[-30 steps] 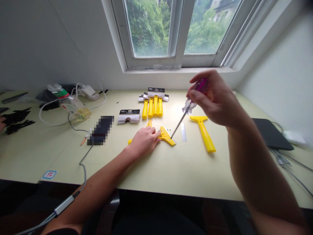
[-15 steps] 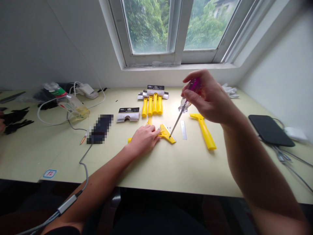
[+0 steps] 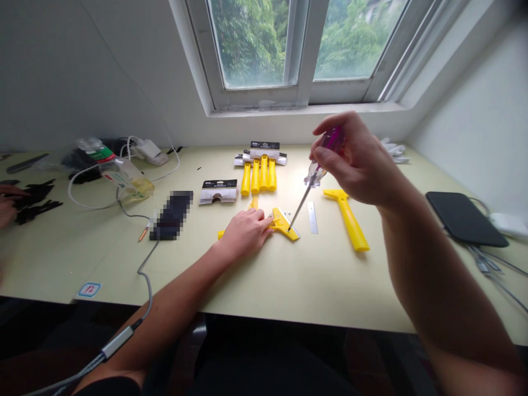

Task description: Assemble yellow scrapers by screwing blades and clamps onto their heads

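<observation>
My right hand [image 3: 357, 159] is closed around the purple, clear-ended handle of a screwdriver [image 3: 300, 208]. Its tip meets a screw near the lower end of a yellow scraper's head [image 3: 284, 225]. My left hand [image 3: 247, 231] is closed over that scraper's handle and presses it to the table; the handle's end shows left of the wrist. A metal blade [image 3: 312, 218] lies just right of the scraper head. Beside the head are small loose screws or nuts [image 3: 287, 213]. Farther right rests a second yellow scraper handle [image 3: 352, 223]. A small yellow piece [image 3: 253, 202] lies behind my left hand.
Several packaged yellow scrapers [image 3: 259, 175] lie at the back, with a card sleeve [image 3: 218, 191] to their left. A blurred-out phone [image 3: 172, 215] sits left on its cable; a black flat device [image 3: 466, 219] lies right. Another person's hand [image 3: 9, 204] is at far left.
The view has shifted slightly. The screwdriver stays on the scraper head's lower screw, and my left hand keeps its hold. My right hand's grip looks nearly the same.
</observation>
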Demonstrator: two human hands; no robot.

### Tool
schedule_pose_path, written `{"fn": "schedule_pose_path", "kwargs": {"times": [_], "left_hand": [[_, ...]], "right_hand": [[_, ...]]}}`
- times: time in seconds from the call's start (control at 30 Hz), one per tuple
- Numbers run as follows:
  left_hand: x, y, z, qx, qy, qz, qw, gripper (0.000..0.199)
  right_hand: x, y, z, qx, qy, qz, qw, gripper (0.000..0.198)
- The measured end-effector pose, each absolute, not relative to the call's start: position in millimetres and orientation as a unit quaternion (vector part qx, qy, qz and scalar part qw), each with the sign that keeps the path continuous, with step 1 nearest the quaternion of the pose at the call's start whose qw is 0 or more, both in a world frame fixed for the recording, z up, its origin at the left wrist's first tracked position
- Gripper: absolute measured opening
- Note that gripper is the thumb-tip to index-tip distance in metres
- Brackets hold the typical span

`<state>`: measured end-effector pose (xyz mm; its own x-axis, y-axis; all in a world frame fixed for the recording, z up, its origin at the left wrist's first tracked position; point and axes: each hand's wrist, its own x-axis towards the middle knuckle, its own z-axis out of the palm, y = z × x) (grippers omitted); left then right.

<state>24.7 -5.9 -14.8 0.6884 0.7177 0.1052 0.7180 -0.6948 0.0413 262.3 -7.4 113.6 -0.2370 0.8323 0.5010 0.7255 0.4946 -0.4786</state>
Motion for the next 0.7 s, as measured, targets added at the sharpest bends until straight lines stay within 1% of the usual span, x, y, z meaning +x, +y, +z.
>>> {"fn": "schedule_pose_path", "kwargs": {"times": [0.27, 0.37, 0.57, 0.7], "left_hand": [[24.0, -6.2, -16.8, -0.919, -0.387, -0.068, 0.010, 0.027], [23.9, -6.4, -17.1, -0.919, -0.388, -0.072, 0.008, 0.026], [24.6, -6.4, -16.9, -0.917, -0.392, -0.072, 0.004, 0.027], [24.4, -6.0, -17.1, -0.917, -0.393, -0.075, 0.003, 0.027]], "right_hand": [[269.3, 2.6, 105.0, -0.408, -0.808, 0.072, 0.419, 0.033], [267.3, -0.6, 106.0, -0.423, -0.804, 0.046, 0.415, 0.031], [250.8, -9.4, 107.5, -0.461, -0.785, -0.019, 0.413, 0.034], [245.2, -20.0, 115.7, -0.472, -0.787, -0.054, 0.393, 0.032]]}}
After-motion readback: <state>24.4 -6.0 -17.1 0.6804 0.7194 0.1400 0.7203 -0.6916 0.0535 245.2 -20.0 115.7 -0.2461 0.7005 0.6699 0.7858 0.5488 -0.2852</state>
